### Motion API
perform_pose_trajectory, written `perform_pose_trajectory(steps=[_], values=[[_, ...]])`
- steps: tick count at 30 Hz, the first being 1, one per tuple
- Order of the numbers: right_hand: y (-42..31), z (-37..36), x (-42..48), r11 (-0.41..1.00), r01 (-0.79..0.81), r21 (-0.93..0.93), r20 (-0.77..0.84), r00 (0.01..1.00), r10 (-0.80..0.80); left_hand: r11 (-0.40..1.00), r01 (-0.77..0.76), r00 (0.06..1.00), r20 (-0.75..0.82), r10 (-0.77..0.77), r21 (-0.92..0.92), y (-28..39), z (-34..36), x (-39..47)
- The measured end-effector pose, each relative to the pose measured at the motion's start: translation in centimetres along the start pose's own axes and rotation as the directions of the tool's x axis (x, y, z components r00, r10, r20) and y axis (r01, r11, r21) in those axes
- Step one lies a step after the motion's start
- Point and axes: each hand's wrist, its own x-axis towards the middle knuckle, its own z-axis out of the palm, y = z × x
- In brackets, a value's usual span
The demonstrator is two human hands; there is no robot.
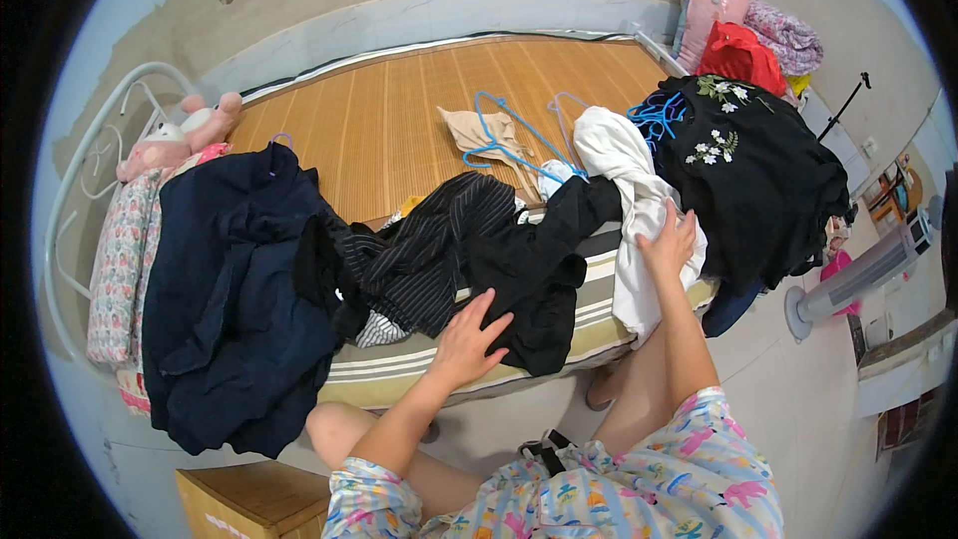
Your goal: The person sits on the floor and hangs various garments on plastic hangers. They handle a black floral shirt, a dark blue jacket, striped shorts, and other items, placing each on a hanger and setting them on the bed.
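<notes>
My left hand (470, 340), fingers spread, rests at the lower left edge of a crumpled black garment (535, 269) on the bed's front edge. Over on the right, my right hand (670, 243) lies on a white cloth garment (636, 195), its fingers apart; whether it pinches the fabric is unclear. A black pinstriped garment (441, 247) lies left of the black one. Behind them, a blue plastic hanger (498, 142) leans up beside a beige fabric piece (483, 131). Dark navy clothing (239, 299) hangs over the bed edge at the left.
A heap of black clothes with white flowers (756, 180) lies right, beside bundled blue hangers (658, 118). A bamboo mat (359, 127) covers the bed, with a pink plush toy (179, 135) by the white metal headboard (56, 217). A tower fan (861, 269) and wooden cabinet (254, 494) stand nearby.
</notes>
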Motion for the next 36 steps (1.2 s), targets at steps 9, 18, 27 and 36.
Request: perform_pose_trajectory(steps=[9,18,27,36], values=[[1.1,-0.2,-3.3,0.933,0.046,0.358,0.475,0.851,-0.224,0.963,0.201,0.947,-0.216,-0.238,-0.182,-2.1,1.8,-0.7],[-7.6,-4.2,-6.5,0.629,0.338,0.700,0.094,0.829,-0.551,0.869,0.118,0.459,-0.750,-0.477,-0.481,-1.8,-6.0,-1.9],[-17.4,-8.0,-11.7,0.303,0.281,0.910,0.131,0.499,-0.856,0.708,0.286,0.507,-0.525,-0.684,-0.645,-5.1,-8.2,-2.7],[-18.2,-9.3,-22.7,0.501,0.232,0.834,0.245,0.658,-0.712,0.777,0.127,0.682,-0.515,-0.520,-0.616,-4.3,-6.5,-2.6]])
